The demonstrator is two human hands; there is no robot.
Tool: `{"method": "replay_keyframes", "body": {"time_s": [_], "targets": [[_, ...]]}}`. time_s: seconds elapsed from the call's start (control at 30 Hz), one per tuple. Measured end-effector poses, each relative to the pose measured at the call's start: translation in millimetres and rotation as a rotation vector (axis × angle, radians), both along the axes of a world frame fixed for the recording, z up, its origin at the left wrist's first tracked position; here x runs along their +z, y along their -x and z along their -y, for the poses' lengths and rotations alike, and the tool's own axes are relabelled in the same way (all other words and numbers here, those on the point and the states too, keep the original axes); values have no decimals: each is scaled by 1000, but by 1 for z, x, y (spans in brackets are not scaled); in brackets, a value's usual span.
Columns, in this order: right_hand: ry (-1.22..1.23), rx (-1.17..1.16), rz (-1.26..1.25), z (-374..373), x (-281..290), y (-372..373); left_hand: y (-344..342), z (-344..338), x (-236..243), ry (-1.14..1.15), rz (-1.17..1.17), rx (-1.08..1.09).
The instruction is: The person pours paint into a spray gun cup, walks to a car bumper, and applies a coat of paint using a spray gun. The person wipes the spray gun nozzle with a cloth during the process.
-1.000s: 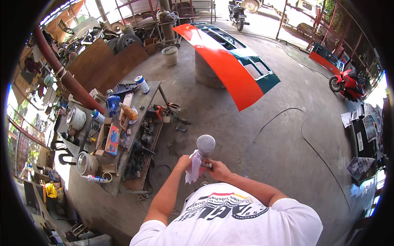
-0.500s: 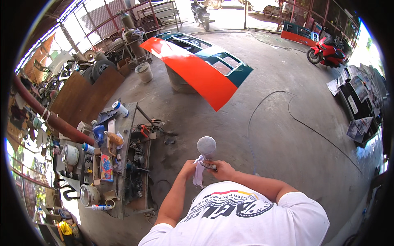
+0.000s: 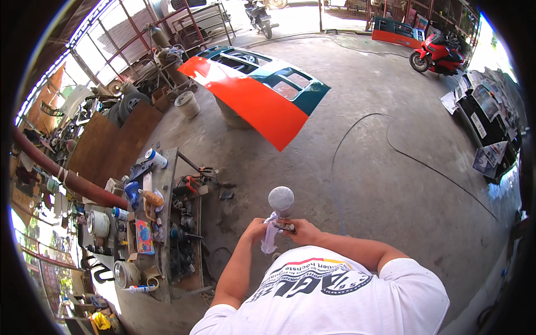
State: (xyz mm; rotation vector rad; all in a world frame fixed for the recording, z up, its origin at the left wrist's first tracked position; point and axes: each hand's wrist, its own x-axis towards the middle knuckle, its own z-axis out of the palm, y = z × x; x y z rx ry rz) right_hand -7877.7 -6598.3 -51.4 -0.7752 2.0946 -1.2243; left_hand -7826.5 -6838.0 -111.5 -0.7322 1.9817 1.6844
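Low in the middle of the view, my left hand (image 3: 257, 228) is closed on a pale lilac-white cloth (image 3: 269, 239), which hangs down against a spray gun (image 3: 285, 226) with a round grey cup (image 3: 281, 199) on top. My right hand (image 3: 301, 231) grips the gun's body, its fingers wrapped round it. The two hands are close together in front of my white shirt. Beyond them, a large orange and dark teal panel (image 3: 257, 100) with cut-out openings rests raised on a drum (image 3: 229, 115).
A cluttered bench (image 3: 162, 245) with cans, bottles and tools stands at the left, near a leaning red post (image 3: 84, 184) and wooden boards (image 3: 111, 139). A bucket (image 3: 187, 106), a red scooter (image 3: 432, 58), a dark bumper with paper (image 3: 486, 134) and a hose (image 3: 360, 120) on the floor are also in view.
The view has swung right, so the bench, panel and scooter appear further left, and the panel looks flatter. Both hands keep hold of the gun and cloth.
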Motion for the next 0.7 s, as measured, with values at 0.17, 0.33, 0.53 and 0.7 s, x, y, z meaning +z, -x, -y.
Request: {"method": "replay_keyframes", "body": {"time_s": [0.17,0.33,0.53,0.7], "targets": [[-15,38,4,-1,8,1,-6,-6,-5,-56,21,69],[-18,55,-39,1,10,-3,-13,-5,-1,-47,60,106],[-15,83,-64,5,8,-4,-20,-7,4,-146,29,176],[-32,91,-45,6,8,-4,-20,-10,15,-207,58,199]]}}
